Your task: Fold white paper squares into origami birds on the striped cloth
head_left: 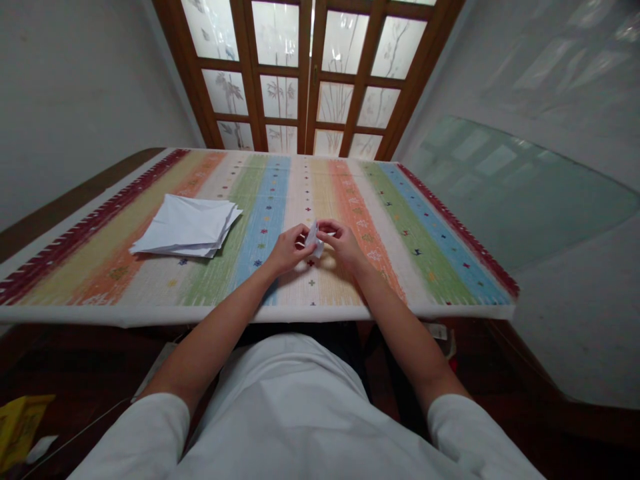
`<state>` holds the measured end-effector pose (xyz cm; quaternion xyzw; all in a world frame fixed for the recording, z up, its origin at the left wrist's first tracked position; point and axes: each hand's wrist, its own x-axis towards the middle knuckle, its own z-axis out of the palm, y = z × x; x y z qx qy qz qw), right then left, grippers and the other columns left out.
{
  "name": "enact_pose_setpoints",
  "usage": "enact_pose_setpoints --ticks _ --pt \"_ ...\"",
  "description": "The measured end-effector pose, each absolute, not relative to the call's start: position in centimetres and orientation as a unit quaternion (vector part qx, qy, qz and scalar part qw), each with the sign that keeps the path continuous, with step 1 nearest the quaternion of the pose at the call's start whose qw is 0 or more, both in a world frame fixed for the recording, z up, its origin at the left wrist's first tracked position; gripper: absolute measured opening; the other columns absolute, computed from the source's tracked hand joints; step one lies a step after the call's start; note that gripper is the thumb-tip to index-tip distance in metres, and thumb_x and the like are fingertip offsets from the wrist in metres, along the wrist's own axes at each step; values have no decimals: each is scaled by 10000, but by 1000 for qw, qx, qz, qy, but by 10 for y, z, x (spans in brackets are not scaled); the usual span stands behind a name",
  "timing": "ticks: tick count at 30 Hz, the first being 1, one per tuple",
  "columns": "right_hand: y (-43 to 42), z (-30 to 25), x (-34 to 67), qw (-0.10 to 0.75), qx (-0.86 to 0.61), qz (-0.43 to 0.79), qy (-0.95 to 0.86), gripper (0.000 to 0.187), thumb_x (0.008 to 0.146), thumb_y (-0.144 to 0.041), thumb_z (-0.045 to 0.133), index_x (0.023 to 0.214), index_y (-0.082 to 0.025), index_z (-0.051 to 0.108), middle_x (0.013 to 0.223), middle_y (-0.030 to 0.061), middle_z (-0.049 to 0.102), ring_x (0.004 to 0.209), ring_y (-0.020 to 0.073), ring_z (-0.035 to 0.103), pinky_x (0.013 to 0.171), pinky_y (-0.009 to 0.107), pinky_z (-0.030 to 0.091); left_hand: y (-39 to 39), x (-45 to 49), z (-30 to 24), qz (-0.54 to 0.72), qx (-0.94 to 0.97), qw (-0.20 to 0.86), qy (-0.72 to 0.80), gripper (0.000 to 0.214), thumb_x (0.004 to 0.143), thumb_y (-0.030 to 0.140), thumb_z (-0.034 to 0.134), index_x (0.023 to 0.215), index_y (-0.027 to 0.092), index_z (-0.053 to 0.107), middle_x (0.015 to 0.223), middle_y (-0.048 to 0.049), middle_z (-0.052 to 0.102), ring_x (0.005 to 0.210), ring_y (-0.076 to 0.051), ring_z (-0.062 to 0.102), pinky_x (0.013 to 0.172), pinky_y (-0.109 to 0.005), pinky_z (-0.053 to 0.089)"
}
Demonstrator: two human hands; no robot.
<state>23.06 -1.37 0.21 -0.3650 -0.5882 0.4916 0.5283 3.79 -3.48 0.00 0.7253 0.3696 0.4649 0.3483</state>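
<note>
Between my two hands is a small piece of folded white paper [314,240], held just over the striped tablecloth. My left hand [290,250] pinches its left side with thumb and fingers. On the other side, my right hand [342,243] grips the paper's upper right part, fingers curled. The exact shape of the folds is partly hidden by my fingers. To the left of my hands lies a stack of white paper sheets [187,225], its edges not lined up.
A striped cloth [410,267] with small printed figures covers the table. Wooden doors with glass panes [305,73] stand beyond its far edge. A glass panel [520,193] leans or hangs at the right wall. Down at the lower left is a yellow object [23,427].
</note>
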Motion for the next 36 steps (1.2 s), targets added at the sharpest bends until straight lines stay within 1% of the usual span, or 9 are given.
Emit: enact_pose_setpoints --ticks 5,10,12,16,18,22,25,31,36 --pt "-10 1 233 545 -370 477 -582 464 614 -501 978 927 -252 741 963 45 763 956 238 726 936 418 597 -34 36 0 460 728 349 370 177 863 282 769 965 203 648 949 -29 733 775 -149 726 643 -238 586" --pt "-8 -2 234 565 -379 480 -554 504 588 -473 982 949 -274 691 901 20 752 922 236 730 896 417 614 -35 37 1 467 722 360 362 255 823 263 801 994 211 619 987 -14 708 746 -117 696 610 -203 549" --pt "-8 -2 234 562 -381 479 -556 536 605 -499 976 991 -278 679 930 28 762 944 237 736 914 419 615 -35 37 2 479 710 365 365 344 800 239 818 1060 229 594 969 6 685 722 -106 680 589 -188 526" --pt "-9 -2 234 559 -396 514 -515 632 677 -629 932 1128 -303 632 1100 53 792 1025 235 747 922 411 626 -34 36 1 511 683 361 377 481 787 216 822 1169 260 533 937 24 668 766 -121 697 604 -184 525" --pt "-11 -4 234 533 -396 560 -495 652 664 -668 938 1096 -301 617 1066 41 793 969 227 752 876 403 637 -31 36 0 528 671 353 383 501 788 225 817 1184 266 511 944 23 669 796 -127 704 612 -181 529" --pt "-16 -6 232 463 -356 604 -543 605 592 -590 1010 918 -268 615 901 -12 738 833 188 713 800 354 615 -28 35 -2 549 653 346 392 489 791 266 829 1149 261 496 935 24 647 788 -122 693 581 -162 506" --pt "-16 -5 231 451 -344 585 -579 534 629 -587 990 845 -250 637 865 -13 705 796 174 669 764 328 581 -28 35 -3 550 652 351 386 454 792 316 850 1068 251 497 1000 9 624 794 -112 679 570 -154 509" --pt "-14 -1 232 479 -347 545 -594 482 677 -609 937 912 -254 710 938 17 724 874 201 677 798 341 572 -28 35 -2 551 646 394 353 450 818 388 843 1080 249 505 1153 -32 617 780 -103 657 580 -196 582" --pt "-15 1 232 464 -340 528 -624 449 694 -534 920 1009 -272 737 1064 38 750 863 199 676 693 308 559 -28 34 -1 554 639 391 362 347 892 346 768 1138 251 541 1134 -49 677 732 -110 669 537 -184 534"
